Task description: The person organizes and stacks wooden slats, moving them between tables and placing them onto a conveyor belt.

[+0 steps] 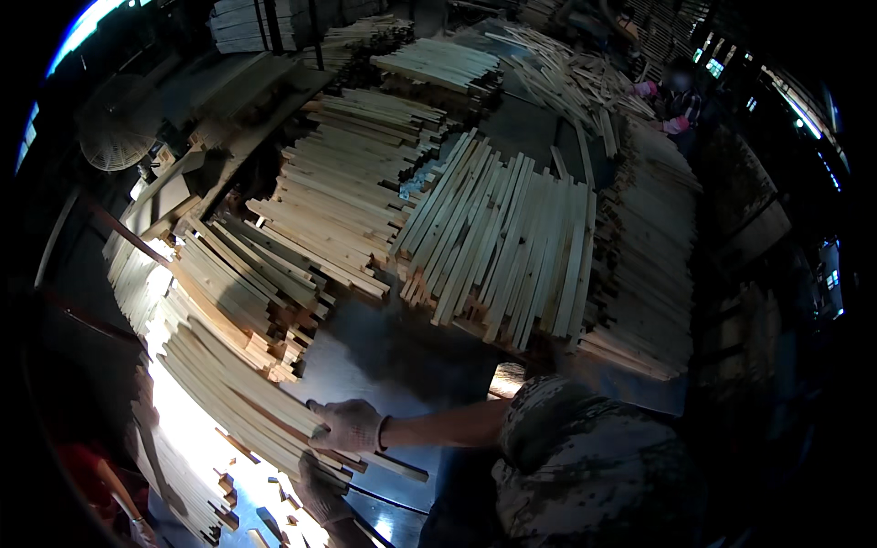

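Observation:
My right hand, in a pale knit glove, reaches in from the camouflage sleeve. It is closed over the near ends of the wooden strips, which lie side by side in a long row. One strip sticks out past the others under this hand. Lower down, my left hand, gloved and in shadow, rests against the near side of the same row's ends; its fingers are too dark to make out. Above the row sits another stack of strips with uneven ends.
A bare metal tabletop lies beyond my right hand. Large strip stacks cover the middle and right. Short offcuts lie in bright light at lower left. A fan stands far left. A co-worker's pink glove shows far right; another person's arm, lower left.

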`<state>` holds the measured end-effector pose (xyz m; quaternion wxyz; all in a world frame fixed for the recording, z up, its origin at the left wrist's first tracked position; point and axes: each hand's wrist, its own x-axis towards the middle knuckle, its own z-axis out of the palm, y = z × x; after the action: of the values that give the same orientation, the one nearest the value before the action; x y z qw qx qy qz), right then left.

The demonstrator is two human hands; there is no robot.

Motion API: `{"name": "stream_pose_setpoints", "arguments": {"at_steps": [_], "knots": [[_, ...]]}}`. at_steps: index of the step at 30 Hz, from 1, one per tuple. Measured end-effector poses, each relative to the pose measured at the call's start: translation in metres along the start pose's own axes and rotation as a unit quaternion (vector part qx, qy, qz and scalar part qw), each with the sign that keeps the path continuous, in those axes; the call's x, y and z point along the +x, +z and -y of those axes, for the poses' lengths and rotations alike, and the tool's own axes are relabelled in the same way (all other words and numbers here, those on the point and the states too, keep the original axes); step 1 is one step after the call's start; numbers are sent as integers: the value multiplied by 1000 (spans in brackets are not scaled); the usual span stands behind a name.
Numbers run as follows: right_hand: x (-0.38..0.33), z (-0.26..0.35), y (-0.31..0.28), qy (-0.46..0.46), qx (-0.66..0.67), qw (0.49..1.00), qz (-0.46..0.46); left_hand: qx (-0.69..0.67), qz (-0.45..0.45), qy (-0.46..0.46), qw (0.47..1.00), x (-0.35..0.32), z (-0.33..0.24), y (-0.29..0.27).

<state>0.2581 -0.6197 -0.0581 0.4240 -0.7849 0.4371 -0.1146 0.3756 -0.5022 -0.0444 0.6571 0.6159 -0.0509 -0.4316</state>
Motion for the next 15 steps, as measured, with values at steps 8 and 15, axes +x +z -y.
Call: {"name": "stream_pose_setpoints", "arguments": {"at_steps": [8, 15], "knots": [[-100, -2, -156, -3, -54, 991, -125, 103, 195, 59, 974, -72, -30, 100], [-187, -49, -288, 213, 61, 922, -317, 73, 321, 19, 944, -142, 45, 257]]}}
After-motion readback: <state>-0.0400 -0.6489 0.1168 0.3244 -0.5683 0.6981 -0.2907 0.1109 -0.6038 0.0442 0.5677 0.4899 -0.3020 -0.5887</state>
